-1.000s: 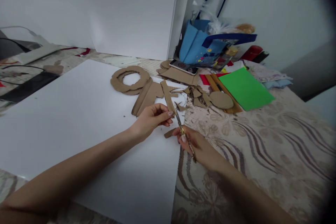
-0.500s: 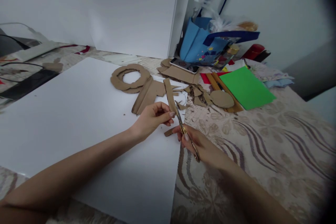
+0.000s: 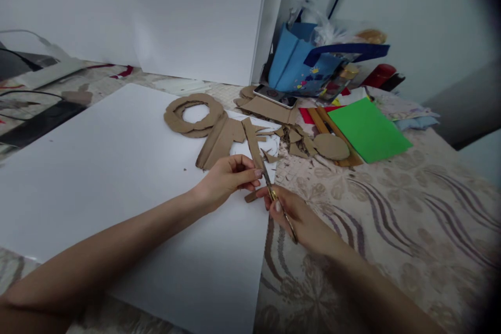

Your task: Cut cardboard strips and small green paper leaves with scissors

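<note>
Between thumb and fingers, my left hand (image 3: 235,173) pinches the lower end of a narrow cardboard strip (image 3: 252,138), which points up and away from me. My right hand (image 3: 287,209) is closed around the handles of a pair of scissors (image 3: 276,198). The blades meet the strip right beside my left fingertips and look nearly closed; whether they bite into it I cannot tell. A short cardboard offcut (image 3: 251,197) lies on the white board just under my hands. Past the strip lies a folded cardboard piece (image 3: 215,143), and ring-shaped cardboard cutouts (image 3: 172,117) rest beside it.
Cardboard scraps (image 3: 295,138) and a cardboard oval (image 3: 332,146) lie right of the white board (image 3: 97,151). Farther back are a phone (image 3: 275,96), green sheets (image 3: 370,128) and a blue bag (image 3: 301,62). A black device with cables (image 3: 43,122) sits at the left.
The scissor blades have closed at the strip; the tip that stood apart on its right side no longer shows. Both hands have stayed nearly in place.
</note>
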{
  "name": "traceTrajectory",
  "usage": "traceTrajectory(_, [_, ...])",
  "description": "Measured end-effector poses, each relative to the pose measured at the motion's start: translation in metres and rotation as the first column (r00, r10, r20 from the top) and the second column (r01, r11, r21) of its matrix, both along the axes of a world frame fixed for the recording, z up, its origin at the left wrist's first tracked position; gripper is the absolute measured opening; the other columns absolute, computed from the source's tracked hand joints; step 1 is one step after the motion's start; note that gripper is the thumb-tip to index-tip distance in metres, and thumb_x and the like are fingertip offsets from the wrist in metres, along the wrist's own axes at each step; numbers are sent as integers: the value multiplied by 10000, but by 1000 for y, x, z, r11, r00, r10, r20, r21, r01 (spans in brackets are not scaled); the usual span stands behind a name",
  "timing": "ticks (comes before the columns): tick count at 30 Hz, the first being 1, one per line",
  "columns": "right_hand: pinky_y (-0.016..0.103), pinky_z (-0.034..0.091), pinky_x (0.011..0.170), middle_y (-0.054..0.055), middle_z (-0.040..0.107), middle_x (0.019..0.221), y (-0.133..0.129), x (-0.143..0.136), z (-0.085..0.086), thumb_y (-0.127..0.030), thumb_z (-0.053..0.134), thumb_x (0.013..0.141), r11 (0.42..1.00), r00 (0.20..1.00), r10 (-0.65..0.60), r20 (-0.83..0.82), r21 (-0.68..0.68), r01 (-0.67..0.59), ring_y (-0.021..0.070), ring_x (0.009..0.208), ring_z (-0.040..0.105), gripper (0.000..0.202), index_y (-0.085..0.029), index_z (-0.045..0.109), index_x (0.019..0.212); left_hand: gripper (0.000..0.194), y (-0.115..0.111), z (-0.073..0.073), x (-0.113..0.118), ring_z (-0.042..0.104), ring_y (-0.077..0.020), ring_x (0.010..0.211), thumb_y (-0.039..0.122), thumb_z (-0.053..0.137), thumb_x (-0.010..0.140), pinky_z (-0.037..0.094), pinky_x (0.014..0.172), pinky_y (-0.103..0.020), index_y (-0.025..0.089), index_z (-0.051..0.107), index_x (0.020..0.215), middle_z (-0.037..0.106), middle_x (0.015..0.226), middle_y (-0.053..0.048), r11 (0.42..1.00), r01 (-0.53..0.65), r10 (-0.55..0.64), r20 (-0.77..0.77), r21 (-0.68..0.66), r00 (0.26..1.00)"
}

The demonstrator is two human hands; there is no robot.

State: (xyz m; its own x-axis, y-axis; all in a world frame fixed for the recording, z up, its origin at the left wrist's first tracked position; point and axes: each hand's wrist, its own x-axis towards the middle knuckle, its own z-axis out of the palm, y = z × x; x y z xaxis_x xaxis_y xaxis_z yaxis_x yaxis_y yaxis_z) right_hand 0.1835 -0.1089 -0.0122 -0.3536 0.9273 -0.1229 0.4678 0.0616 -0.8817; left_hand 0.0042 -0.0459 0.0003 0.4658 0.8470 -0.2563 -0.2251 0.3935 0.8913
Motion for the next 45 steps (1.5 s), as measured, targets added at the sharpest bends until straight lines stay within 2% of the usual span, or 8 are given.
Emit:
traceTrajectory(8, [273,360,572,5,507,726,0,1,2,-579,347,901,998,998,10,-58,-60,-13,148,632,458,437,-210,547,1021,213,1,-1,-1,560,-56,536,185,729,696,420,554,-200,123,532,752,618,622,17,1000,19,-18,-10,10,1000])
traceTrajectory(12, [281,370,596,11,496,731,-2,0,1,-580,303,912,999,997,8,-72,-32,-10,152,655,463,452,-203,549,959,192,1,1,-1,556,-54,539,174,718,704,413,556,-196,120,537,738,613,606,19,999,32,-32,-18,-8,999])
traceTrajectory(21, [268,318,541,-7,461,659,-5,-5,-2,-650,277,879,1000,999,-10,-34,15,10,139,593,418,512,-187,490,829,180,3,6,-2,538,-42,512,155,710,707,403,536,-188,113,536,711,603,588,21,998,56,-58,-51,-41,997])
traceTrajectory(26, [253,314,517,-19,440,644,-6,-5,-8,-643,247,890,1000,989,18,-145,-22,-21,128,565,401,514,-191,492,876,166,4,6,-3,541,-42,515,141,703,710,421,540,-193,109,540,709,605,604,21,995,74,-75,-5,-67,997])
traceTrajectory(30, [243,348,516,-20,439,633,-7,-7,-12,-665,287,867,997,982,-27,-189,-80,12,119,554,417,513,-192,473,792,162,5,6,-4,544,-41,521,139,708,709,425,538,-190,104,549,708,606,613,19,993,92,-92,6,-68,996])
traceTrajectory(37, [229,345,427,-32,419,560,-8,-18,-6,-761,346,767,976,970,-153,-190,-180,119,98,450,405,591,-185,467,714,147,7,7,-6,543,-39,519,118,692,720,426,516,-169,109,545,717,606,615,19,990,104,-102,26,-95,994])
traceTrajectory(41, [221,346,399,-43,399,529,-10,-20,-12,-684,388,802,971,967,-195,-163,-171,167,94,415,407,518,-184,493,721,123,8,8,-6,538,-38,510,110,677,732,430,515,-166,104,556,709,599,592,15,988,112,-112,7,-108,994])
traceTrajectory(45, [198,337,364,-54,374,507,-10,-23,-20,-565,441,826,959,958,-249,-143,-177,222,81,389,379,404,-188,507,699,136,8,11,-6,567,-61,542,161,675,756,458,540,-191,114,549,745,612,618,5,995,87,-89,-46,-41,995])
